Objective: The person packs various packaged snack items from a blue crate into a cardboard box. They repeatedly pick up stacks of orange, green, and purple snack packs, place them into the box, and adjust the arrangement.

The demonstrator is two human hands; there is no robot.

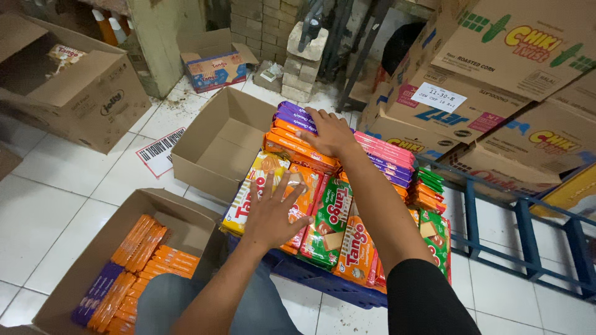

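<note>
A pile of flat wafer packs [338, 239] in orange, green, purple and pink lies on a blue plastic crate [323, 282] in front of me. My left hand [273, 214] rests flat, fingers spread, on the orange and green packs at the near side of the pile. My right hand [329, 133] presses palm down on a stack of orange and purple packs [292, 146] at the far side, fingers curled over its top edge. Neither hand has lifted anything.
An empty open cardboard box [217, 146] stands left of the pile. A nearer box [87, 273] holds rows of orange and purple packs. Stacked cartons [496, 80] sit on a blue metal rack [528, 248] at right. More boxes stand at far left.
</note>
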